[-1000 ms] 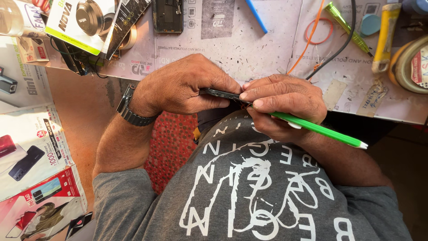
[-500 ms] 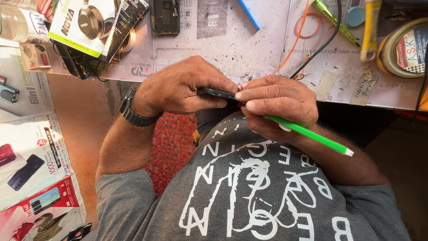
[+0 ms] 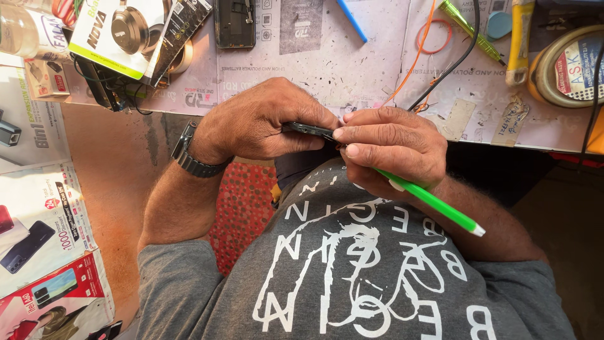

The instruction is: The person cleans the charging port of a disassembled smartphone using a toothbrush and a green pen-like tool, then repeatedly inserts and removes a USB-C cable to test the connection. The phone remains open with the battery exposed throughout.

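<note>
My left hand grips a thin black phone edge-on, close to my chest, just below the workbench edge. A dark watch sits on that wrist. My right hand pinches the phone's right end with its fingertips and also holds a bright green screwdriver, whose handle sticks out down and to the right. The tool's tip is hidden between my fingers. Both hands touch each other over the phone.
The paper-covered workbench carries an opened black phone, a headphone box, a blue stick, an orange wire loop, a second green screwdriver, a black cable and a round tin. Phone posters lie at left.
Both hands and the phone have stayed together in the same grip. The view has shifted slightly, and the green handle sits a little lower and more to the left.
</note>
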